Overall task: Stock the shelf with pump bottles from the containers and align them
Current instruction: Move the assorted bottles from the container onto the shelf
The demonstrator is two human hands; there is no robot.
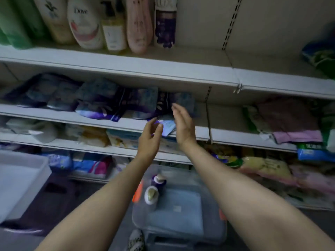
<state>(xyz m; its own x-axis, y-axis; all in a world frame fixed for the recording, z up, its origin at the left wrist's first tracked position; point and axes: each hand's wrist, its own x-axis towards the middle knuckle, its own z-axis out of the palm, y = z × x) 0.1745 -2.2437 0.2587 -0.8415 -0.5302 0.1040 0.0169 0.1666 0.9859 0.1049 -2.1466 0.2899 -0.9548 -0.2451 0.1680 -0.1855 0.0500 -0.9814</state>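
Several pump bottles stand in a row on the top shelf [163, 64]: green ones at the left, a white Dove bottle [84, 24], a yellow one [114, 31], a pink one [138, 26] and a purple one [165, 28]. On the floor below, a clear plastic container [181, 211] holds a purple pump bottle [159, 181] and a white pump bottle [151, 196]. My left hand [149, 140] and my right hand [182, 124] hover empty, fingers relaxed, in front of the second shelf. The palms face each other a short way apart.
The top shelf is bare to the right of the purple bottle. Dark purple packets [112, 100] fill the second shelf behind my hands, and soft packs crowd the lower shelves. A white empty bin [21, 178] sits at the left on a dark crate.
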